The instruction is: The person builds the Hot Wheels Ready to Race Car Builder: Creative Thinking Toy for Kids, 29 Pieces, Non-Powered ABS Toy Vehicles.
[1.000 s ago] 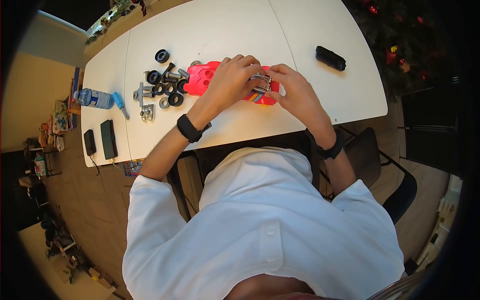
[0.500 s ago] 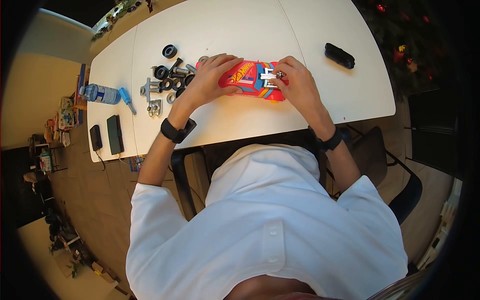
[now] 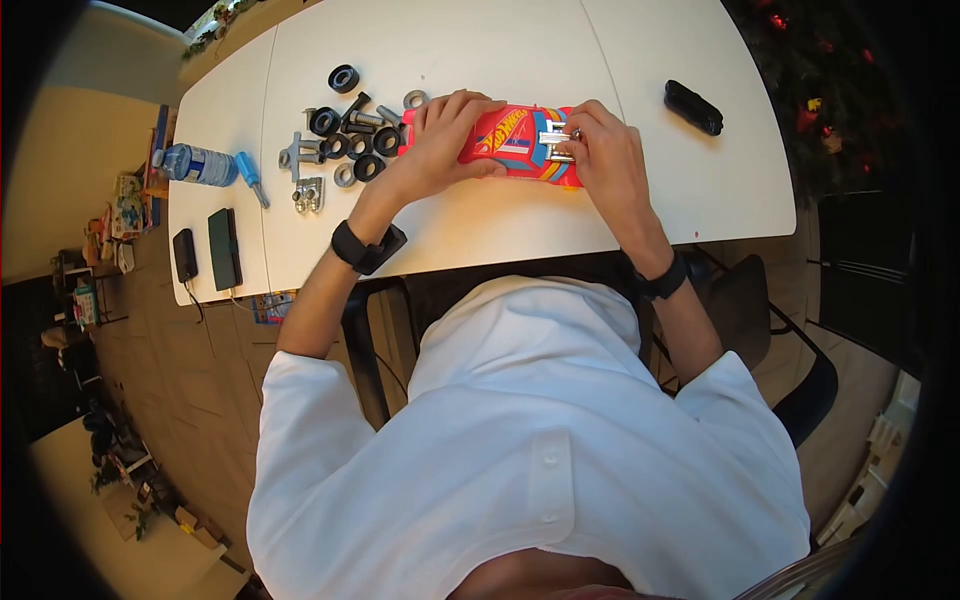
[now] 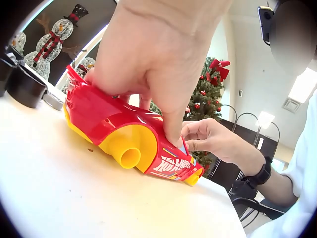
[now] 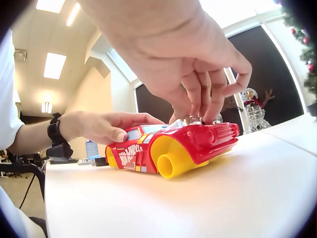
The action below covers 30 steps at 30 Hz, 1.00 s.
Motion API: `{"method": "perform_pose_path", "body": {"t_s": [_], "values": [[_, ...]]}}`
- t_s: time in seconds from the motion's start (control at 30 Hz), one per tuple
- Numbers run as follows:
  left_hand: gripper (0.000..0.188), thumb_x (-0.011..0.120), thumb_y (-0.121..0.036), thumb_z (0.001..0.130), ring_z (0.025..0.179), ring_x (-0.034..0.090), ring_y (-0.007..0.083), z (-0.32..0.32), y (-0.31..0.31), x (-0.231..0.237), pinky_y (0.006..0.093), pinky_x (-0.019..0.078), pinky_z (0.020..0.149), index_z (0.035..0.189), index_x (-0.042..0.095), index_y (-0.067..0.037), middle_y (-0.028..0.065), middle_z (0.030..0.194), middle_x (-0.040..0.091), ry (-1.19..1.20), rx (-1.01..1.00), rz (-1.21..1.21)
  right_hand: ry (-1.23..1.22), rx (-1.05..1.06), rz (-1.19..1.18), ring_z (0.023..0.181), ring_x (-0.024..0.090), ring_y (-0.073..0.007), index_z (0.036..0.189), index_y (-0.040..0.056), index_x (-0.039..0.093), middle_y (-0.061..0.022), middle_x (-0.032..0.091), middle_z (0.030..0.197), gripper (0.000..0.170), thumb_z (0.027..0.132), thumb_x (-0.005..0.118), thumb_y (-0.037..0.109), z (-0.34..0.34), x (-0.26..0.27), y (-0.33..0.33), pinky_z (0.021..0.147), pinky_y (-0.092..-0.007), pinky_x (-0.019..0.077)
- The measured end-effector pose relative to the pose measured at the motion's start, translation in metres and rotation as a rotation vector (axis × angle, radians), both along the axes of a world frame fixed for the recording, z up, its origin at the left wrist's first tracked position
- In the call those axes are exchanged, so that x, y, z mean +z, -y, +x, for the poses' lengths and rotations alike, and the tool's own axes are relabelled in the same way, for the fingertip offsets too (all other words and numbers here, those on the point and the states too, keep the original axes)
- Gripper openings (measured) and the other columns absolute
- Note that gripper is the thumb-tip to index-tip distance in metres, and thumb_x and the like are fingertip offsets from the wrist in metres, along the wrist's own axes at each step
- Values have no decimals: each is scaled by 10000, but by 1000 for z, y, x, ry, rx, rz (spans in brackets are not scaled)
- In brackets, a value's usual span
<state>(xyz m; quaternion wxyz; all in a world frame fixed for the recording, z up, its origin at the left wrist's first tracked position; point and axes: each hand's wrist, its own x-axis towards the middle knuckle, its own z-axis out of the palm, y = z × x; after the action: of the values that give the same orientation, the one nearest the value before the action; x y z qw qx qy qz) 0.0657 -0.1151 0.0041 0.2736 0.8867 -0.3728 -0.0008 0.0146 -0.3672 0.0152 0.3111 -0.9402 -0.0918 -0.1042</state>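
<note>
A red toy car (image 3: 513,140) with yellow wheel hubs and Hot Wheels lettering sits on the table. My left hand (image 3: 440,145) grips its body from above, thumb along the near side and fingers over the far side. On the car's hood lies a chrome engine piece (image 3: 553,141). My right hand (image 3: 612,160) is over that end, its thumb and fingertips pinching a small silver part (image 3: 577,133) at the engine piece. In the right wrist view the fingertips reach down onto the hood, mostly hiding that part. Yellow hubs (image 5: 173,165) show bare, without wheels.
Left of the car lie several black wheels (image 3: 343,78), grey rings (image 3: 415,99), bolts, a grey bracket (image 3: 290,157) and a chrome piece (image 3: 308,195). Farther left are a blue screwdriver (image 3: 250,175), a water bottle (image 3: 197,165) and a phone (image 3: 224,248). A black case (image 3: 693,107) lies right.
Earlier both hands were at the chrome piece. My left hand has since moved left onto the car body, uncovering the hood, while my right hand stays at the chrome piece with the small silver part.
</note>
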Motion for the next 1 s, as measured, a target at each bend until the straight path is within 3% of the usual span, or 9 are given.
{"method": "perform_pose_path", "body": {"t_s": [0.2, 0.43, 0.53, 0.6, 0.7, 1.0], "values": [[801, 821, -488, 786, 1322, 414, 318, -3, 2, -2, 465, 250, 1127, 1436, 511, -136, 85, 1404, 495, 11, 20, -9, 324, 9, -55, 891, 615, -292, 908, 15, 638, -109, 634, 1012, 178, 800, 779, 7, 2, -24, 1, 827, -406, 525], [806, 824, -484, 787, 1340, 410, 314, -1, 1, -5, 468, 251, 1128, 1442, 506, -139, 86, 1405, 499, 54, -2, -3, 126, 18, 123, 939, 611, -302, 917, 0, 626, -136, 611, 1055, 177, 809, 766, -12, 4, -27, 7, 841, -403, 534], [790, 842, -389, 789, 1328, 420, 307, -4, 3, -3, 480, 275, 1138, 1455, 491, -149, 81, 1438, 498, 66, 27, 37, 163, 11, 153, 949, 623, -303, 910, -10, 620, -127, 612, 1018, 164, 824, 759, 3, -3, -27, 5, 838, -393, 541], [803, 832, -471, 783, 1343, 414, 311, -2, 2, -5, 485, 252, 1128, 1446, 506, -156, 84, 1403, 502, 61, 7, -13, 250, 54, 32, 938, 639, -297, 991, -13, 653, -115, 631, 1008, 185, 842, 752, 33, -6, -22, 5, 840, -393, 543], [799, 835, -459, 784, 1343, 413, 310, -2, 3, -4, 489, 251, 1129, 1448, 504, -160, 84, 1403, 503, 49, 4, -1, 209, 63, 56, 949, 641, -287, 1051, -2, 699, -100, 660, 992, 212, 852, 743, 53, -6, -17, 7, 847, -394, 542], [772, 827, -434, 805, 1335, 415, 305, -3, 4, -6, 484, 247, 1128, 1448, 501, -157, 85, 1395, 508, 76, -3, -9, 150, 84, -100, 945, 650, -270, 997, 17, 747, -98, 681, 952, 172, 829, 727, 49, -1, -15, 13, 799, -396, 550]]}}
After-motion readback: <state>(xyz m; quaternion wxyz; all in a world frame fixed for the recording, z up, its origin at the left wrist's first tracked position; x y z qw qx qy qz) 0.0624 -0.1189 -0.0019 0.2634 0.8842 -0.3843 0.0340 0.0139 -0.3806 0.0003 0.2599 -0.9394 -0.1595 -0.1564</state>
